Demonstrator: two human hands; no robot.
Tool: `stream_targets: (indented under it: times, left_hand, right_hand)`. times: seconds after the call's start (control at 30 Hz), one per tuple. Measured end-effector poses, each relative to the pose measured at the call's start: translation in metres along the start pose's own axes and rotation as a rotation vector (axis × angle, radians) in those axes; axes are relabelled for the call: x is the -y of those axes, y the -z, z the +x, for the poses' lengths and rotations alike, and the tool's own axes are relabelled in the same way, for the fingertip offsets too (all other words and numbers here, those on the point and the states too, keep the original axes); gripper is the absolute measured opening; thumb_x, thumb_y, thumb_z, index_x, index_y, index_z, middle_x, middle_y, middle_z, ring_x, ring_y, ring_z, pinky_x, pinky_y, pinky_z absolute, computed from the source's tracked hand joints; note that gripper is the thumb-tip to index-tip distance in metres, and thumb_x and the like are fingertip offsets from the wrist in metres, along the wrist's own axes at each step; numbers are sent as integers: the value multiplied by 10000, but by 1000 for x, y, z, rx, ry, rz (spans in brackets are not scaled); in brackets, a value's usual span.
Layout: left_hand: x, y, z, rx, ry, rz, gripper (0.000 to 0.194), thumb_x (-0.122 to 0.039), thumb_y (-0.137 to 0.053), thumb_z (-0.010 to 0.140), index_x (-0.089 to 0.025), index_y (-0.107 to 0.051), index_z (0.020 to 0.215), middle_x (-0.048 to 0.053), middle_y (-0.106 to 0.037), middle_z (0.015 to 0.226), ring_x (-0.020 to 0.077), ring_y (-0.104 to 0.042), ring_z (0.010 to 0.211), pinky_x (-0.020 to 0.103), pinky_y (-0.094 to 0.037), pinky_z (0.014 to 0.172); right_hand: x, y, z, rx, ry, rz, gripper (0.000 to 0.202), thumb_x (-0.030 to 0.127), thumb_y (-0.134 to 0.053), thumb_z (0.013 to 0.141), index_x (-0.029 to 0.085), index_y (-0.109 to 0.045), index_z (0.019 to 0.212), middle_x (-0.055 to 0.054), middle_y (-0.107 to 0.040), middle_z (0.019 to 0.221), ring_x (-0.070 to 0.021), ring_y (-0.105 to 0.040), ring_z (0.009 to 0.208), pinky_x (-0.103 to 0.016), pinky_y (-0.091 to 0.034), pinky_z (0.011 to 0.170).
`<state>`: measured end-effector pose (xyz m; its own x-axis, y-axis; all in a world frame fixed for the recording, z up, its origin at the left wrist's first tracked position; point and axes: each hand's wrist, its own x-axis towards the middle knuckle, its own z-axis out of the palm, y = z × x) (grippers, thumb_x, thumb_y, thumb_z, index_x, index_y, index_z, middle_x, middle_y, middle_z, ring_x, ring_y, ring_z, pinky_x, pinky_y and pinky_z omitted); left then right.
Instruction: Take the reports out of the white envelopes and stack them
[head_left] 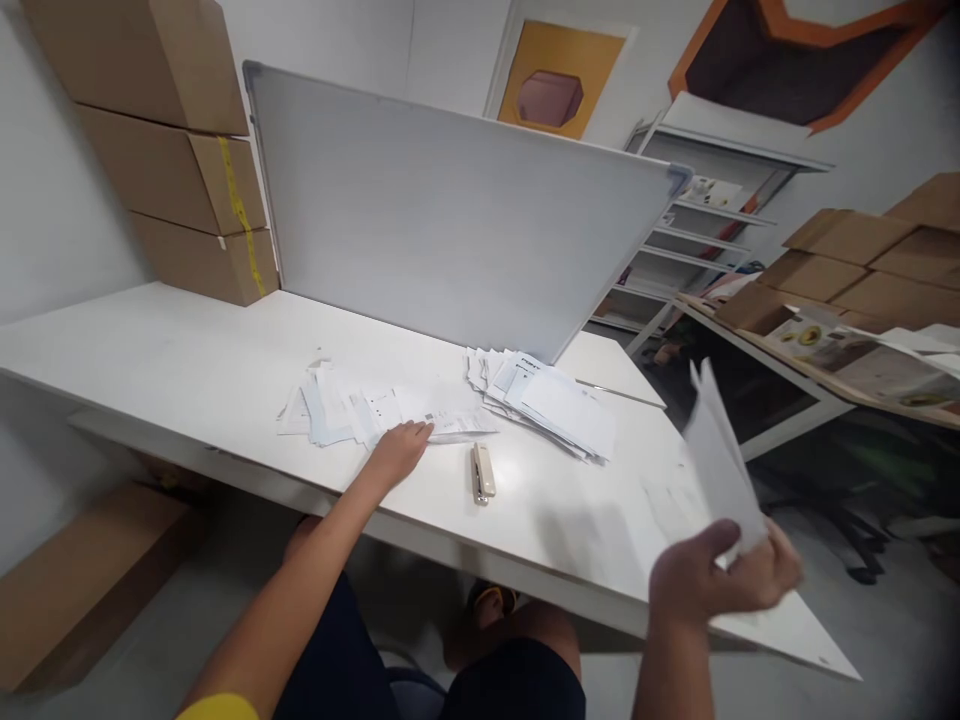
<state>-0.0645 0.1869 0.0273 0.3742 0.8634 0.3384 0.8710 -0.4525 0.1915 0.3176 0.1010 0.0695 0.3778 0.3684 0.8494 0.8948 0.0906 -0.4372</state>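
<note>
My right hand (pixel 724 572) is closed on a folded white paper (pixel 721 455), raised over the right end of the white table (pixel 600 520). My left hand (pixel 403 450) rests at the near edge of some spread printed papers (pixel 457 424); its fingers are close together, and whether they pinch a sheet is too small to tell. Just right of that hand a beige stapler (pixel 482 474) lies on the tabletop. Behind the stapler, to the right, is a thick pile of folded papers (pixel 559 405). More loose slips (pixel 319 405) lie to the left.
A whiteboard (pixel 457 210) stands on the table's far side. Stacked cardboard boxes (pixel 202 190) are at the back left. At the right are a shelf rack (pixel 697 225) and another table with boxes (pixel 825 255). A long box (pixel 97 580) sits on the floor at the left.
</note>
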Motion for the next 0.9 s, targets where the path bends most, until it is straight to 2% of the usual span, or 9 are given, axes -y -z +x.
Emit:
stream_targets:
  times: [0.03, 0.1, 0.17, 0.27, 0.4, 0.53, 0.63, 0.77, 0.9]
  left_hand:
    - [0, 0, 0, -8, -1, -9, 532, -39, -376, 879, -183, -447, 1386, 146, -653, 1191, 269, -614, 1124, 420, -495, 935]
    - [1, -1, -1, -47, 49, -61, 587, 16, -364, 829, -191, -465, 1369, 128, -681, 1107, 250, -654, 1034, 387, -526, 873]
    - [2, 1, -2, -96, 132, -113, 562, 2, -384, 821, -195, -498, 1335, 114, -691, 1063, 240, -673, 966, 368, -539, 834]
    - [7, 7, -3, -266, 295, -197, 399, -112, -392, 887, -186, -561, 1240, 116, -680, 1106, 244, -654, 1017, 368, -519, 872]
    - [20, 21, -3, -717, 727, -535, 280, -315, -455, 902, -169, -599, 1093, 106, -690, 1048, 247, -634, 1039, 360, -497, 908]
    - [20, 32, -9, -854, 862, -673, 395, -314, -371, 926, -138, -476, 1264, 132, -652, 1159, 220, -598, 1124, 358, -498, 935]
    - [-7, 38, -30, -872, 835, -945, 486, -350, -455, 902, -174, -415, 1354, 123, -594, 1290, 214, -558, 1207, 353, -489, 977]
    - [-59, 44, -76, -433, 840, -1315, 540, -437, -644, 780, -159, -558, 1235, 123, -651, 1220, 272, -623, 1113, 377, -529, 925]
    - [-92, 43, -106, 102, 804, -1393, 557, -467, -775, 648, -143, -665, 1087, 116, -716, 1078, 314, -664, 1003, 390, -544, 849]
  right_hand:
    - [7, -17, 14, -124, 10, -53, 484, 254, -301, 888, 148, -548, 1291, -249, -573, 1148, -428, -504, 1144, -608, -390, 881]
    - [18, -58, 36, -149, 71, -101, 473, 201, -363, 826, 142, -604, 1228, -229, -583, 1133, -395, -532, 1105, -567, -400, 876]
    - [26, -101, 46, 29, 97, -101, 483, 169, -380, 788, 101, -618, 1203, -230, -587, 1138, -365, -537, 1094, -526, -394, 891]
    - [28, -153, 33, 477, 91, -86, 486, 168, -366, 794, 74, -611, 1204, -226, -598, 1178, -329, -529, 1110, -505, -378, 929]
    - [21, -176, -6, 757, 14, -52, 561, 271, -420, 810, 55, -506, 1321, -227, -467, 1406, -368, -343, 1341, -583, -256, 1056]
    - [19, -149, -22, 739, -130, 93, 656, 353, -397, 837, 57, -374, 1421, -197, -231, 1560, -345, -71, 1462, -605, -100, 1124]
    - [30, -105, -35, 718, -293, 384, 617, 422, -423, 849, 126, -428, 1391, -170, -321, 1532, -308, -190, 1447, -560, -180, 1132]
    - [53, -38, -75, 906, -669, 970, 644, 602, -431, 863, 204, -446, 1370, -170, -548, 1359, -290, -535, 1233, -480, -452, 965]
    - [65, 13, -110, 1026, -976, 1167, 685, 706, -477, 803, 215, -550, 1275, -153, -622, 1267, -294, -606, 1132, -435, -512, 864]
